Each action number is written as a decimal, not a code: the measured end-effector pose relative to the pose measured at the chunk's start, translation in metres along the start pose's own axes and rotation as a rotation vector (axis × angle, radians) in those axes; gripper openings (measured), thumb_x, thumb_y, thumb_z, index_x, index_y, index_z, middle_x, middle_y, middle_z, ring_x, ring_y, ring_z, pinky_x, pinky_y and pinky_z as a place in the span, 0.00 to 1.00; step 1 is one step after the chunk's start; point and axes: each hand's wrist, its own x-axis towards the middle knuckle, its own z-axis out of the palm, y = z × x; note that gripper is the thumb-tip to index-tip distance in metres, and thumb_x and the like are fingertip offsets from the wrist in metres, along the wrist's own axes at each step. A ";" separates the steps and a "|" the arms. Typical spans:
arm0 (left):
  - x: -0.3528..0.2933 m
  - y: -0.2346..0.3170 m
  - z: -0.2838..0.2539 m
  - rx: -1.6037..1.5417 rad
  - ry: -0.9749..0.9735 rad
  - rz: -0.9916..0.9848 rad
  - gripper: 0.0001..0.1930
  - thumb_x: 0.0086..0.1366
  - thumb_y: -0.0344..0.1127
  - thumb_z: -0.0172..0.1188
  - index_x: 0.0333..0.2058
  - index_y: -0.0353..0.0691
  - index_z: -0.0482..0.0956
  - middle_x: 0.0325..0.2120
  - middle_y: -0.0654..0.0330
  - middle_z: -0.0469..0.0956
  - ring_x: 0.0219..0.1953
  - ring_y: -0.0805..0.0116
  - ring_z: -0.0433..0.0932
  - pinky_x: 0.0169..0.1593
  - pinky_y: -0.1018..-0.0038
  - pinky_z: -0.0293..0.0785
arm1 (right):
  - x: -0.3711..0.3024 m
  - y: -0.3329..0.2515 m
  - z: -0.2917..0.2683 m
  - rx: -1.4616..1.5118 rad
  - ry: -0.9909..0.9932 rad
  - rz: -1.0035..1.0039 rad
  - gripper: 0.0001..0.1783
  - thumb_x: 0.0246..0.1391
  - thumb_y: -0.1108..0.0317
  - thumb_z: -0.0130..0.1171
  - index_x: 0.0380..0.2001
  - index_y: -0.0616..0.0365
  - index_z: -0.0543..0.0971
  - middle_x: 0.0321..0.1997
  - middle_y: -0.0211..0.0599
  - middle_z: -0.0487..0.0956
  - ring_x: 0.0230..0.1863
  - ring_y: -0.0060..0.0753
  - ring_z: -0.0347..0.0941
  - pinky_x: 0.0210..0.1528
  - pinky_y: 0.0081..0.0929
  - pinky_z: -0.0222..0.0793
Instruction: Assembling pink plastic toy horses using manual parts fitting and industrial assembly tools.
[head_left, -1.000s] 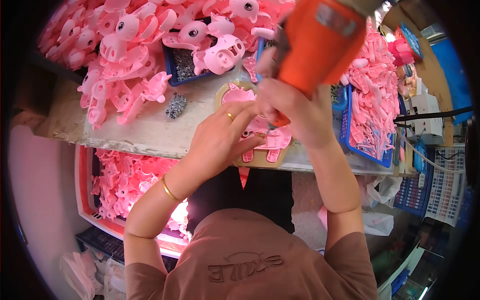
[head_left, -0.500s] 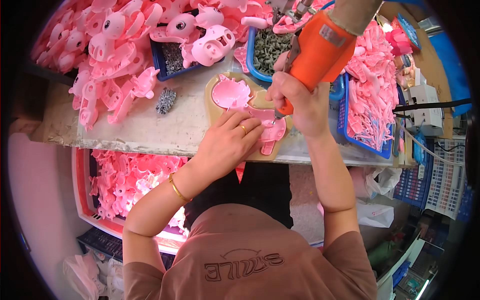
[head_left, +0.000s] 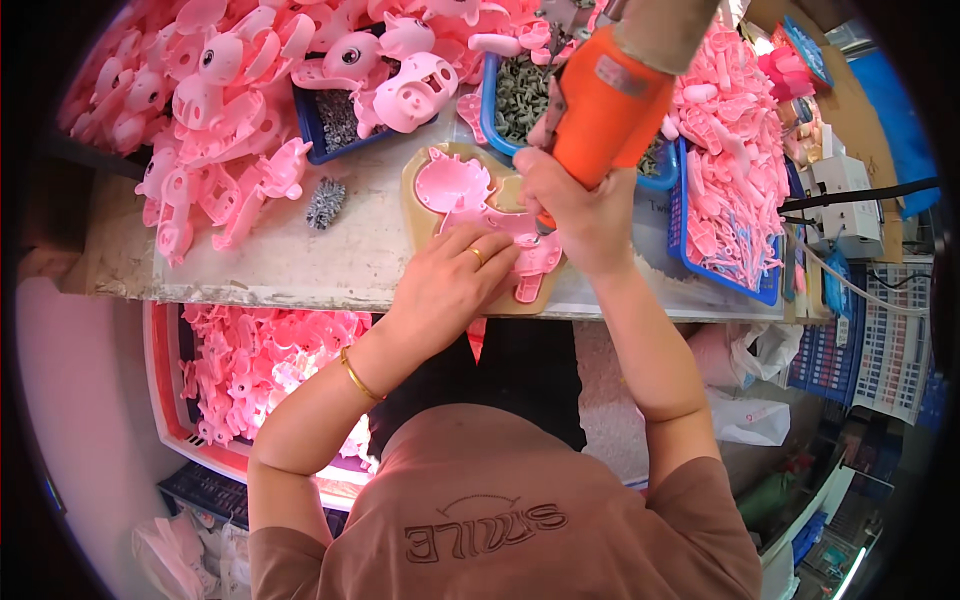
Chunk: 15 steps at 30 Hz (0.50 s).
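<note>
My right hand (head_left: 580,215) is closed around an orange electric screwdriver (head_left: 612,105), its fingers wrapped near the lower end. The tool's tip points down onto the right part of a pink plastic toy shell half (head_left: 455,183). That shell lies hollow side up in a tan moulded holder (head_left: 415,225) at the table's front edge. Flat across the shell's middle rests my left hand (head_left: 445,285), fingers stretched out, fingertips close beside the tool tip. Whether a screw is under the tip, I cannot make out.
Piled pink toy parts (head_left: 205,100) fill the back left. Blue trays of small screws (head_left: 340,115) and grey-green pieces (head_left: 520,95) stand behind the holder. Loose screws (head_left: 326,203) lie left. A blue basket (head_left: 730,285) of pink parts stands right; a red-and-white crate (head_left: 165,400) sits below.
My right hand and the screwdriver have shifted a little to the left over the shell. My left hand stays on the shell; the whole view has moved slightly.
</note>
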 end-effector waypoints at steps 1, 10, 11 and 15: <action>0.000 0.000 -0.001 -0.004 -0.010 -0.002 0.15 0.57 0.36 0.62 0.43 0.38 0.79 0.42 0.62 0.77 0.48 0.64 0.75 0.52 0.69 0.72 | 0.002 -0.001 -0.001 0.013 -0.047 0.003 0.23 0.51 0.79 0.60 0.50 0.61 0.67 0.32 0.28 0.72 0.22 0.15 0.67 0.19 0.16 0.64; -0.012 0.001 -0.018 0.013 0.062 -0.022 0.19 0.57 0.38 0.65 0.47 0.42 0.76 0.50 0.58 0.74 0.56 0.58 0.71 0.62 0.59 0.65 | 0.040 -0.051 0.019 -0.032 -0.343 -0.082 0.21 0.63 0.68 0.55 0.55 0.64 0.65 0.41 0.32 0.76 0.34 0.22 0.73 0.42 0.22 0.69; -0.013 0.000 -0.019 0.022 0.065 -0.058 0.19 0.58 0.38 0.65 0.48 0.43 0.76 0.52 0.57 0.74 0.58 0.56 0.69 0.63 0.57 0.63 | 0.042 -0.057 0.024 -0.036 -0.345 -0.088 0.21 0.63 0.68 0.55 0.55 0.64 0.65 0.41 0.32 0.76 0.34 0.22 0.73 0.42 0.22 0.69; -0.034 -0.005 -0.022 0.050 0.028 -0.157 0.20 0.58 0.40 0.64 0.50 0.46 0.76 0.57 0.54 0.69 0.61 0.53 0.65 0.65 0.55 0.60 | 0.039 -0.085 0.024 -0.325 -0.277 -0.314 0.20 0.62 0.69 0.56 0.55 0.66 0.71 0.39 0.37 0.79 0.40 0.27 0.77 0.42 0.21 0.72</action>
